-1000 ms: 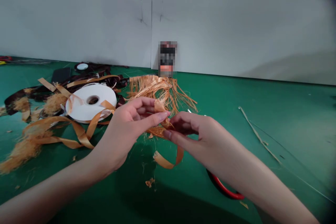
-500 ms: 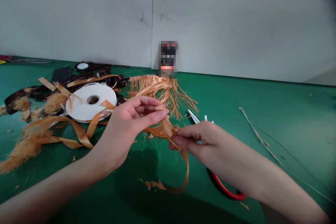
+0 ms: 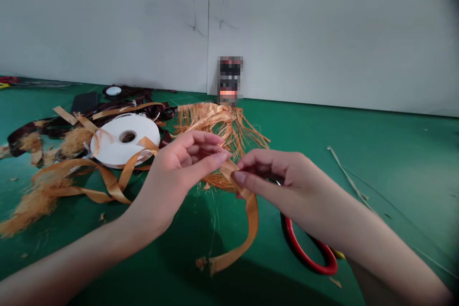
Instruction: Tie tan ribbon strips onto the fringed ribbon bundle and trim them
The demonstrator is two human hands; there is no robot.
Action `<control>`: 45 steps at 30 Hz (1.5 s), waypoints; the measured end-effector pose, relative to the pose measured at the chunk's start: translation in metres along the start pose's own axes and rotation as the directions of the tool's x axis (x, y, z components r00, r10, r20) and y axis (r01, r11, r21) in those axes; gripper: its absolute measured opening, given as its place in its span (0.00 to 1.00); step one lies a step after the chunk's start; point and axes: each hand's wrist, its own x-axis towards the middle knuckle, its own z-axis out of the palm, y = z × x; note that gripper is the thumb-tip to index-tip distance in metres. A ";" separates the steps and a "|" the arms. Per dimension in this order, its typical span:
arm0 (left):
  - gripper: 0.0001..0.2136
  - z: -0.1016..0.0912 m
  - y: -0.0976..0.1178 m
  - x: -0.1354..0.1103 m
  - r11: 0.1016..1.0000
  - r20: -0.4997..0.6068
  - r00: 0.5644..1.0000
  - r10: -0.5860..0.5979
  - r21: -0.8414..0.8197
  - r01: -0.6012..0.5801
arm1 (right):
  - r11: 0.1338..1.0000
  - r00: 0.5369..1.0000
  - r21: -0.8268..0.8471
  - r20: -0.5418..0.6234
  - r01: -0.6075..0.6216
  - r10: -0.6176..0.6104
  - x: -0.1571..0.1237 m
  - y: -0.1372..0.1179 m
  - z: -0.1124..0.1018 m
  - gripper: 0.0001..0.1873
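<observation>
Both hands meet over the green mat [image 3: 322, 124]. My left hand [image 3: 179, 172] pinches the upper end of an orange ribbon strip [image 3: 247, 229] between thumb and fingers. My right hand [image 3: 276, 177] pinches the same strip just beside it, finger to thumb. The strip hangs down from the fingers in a curve, and its frayed free end rests on the mat. Behind the hands lies a pile of frayed orange ribbon fibres [image 3: 222, 124].
A white ribbon spool [image 3: 124, 139] with loose orange ribbon loops [image 3: 86, 179] lies at the left, among dark ribbon and fluffy fibre tufts [image 3: 28, 205]. Red-handled scissors [image 3: 308, 253] lie under my right wrist. A thin fibre strand [image 3: 349, 179] is at the right. A wall stands behind.
My right hand slid down along the ribbon strip, then came back up beside my left hand. The strip now hangs longer, with its end on the mat.
</observation>
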 end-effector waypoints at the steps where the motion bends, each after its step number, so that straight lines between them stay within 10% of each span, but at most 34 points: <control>1: 0.06 0.000 0.000 0.000 1.000 -0.005 1.000 0.005 -0.009 -0.005 | 1.000 1.000 -0.006 -0.003 -0.009 0.009 0.000 -0.001 -0.001 0.09; 9: 0.08 -0.005 0.000 0.002 0.996 0.145 0.989 0.008 0.091 -0.022 | 0.996 0.998 -0.071 0.039 -0.047 0.050 0.000 -0.004 -0.003 0.10; 17: 0.06 -0.013 0.004 0.006 0.971 -0.038 0.985 0.166 0.179 -0.156 | 0.988 0.992 -0.095 0.000 -0.123 0.124 -0.004 -0.006 -0.006 0.11; 24: 0.05 -0.012 0.007 0.007 0.879 0.242 0.957 0.158 0.407 -0.248 | 0.986 0.989 -0.079 0.010 -0.148 0.149 -0.003 -0.005 -0.005 0.10; 45: 0.07 -0.007 0.009 0.004 0.992 0.160 0.982 -0.104 -0.048 0.113 | 0.996 0.997 0.049 0.001 -0.075 0.075 -0.005 -0.004 -0.005 0.08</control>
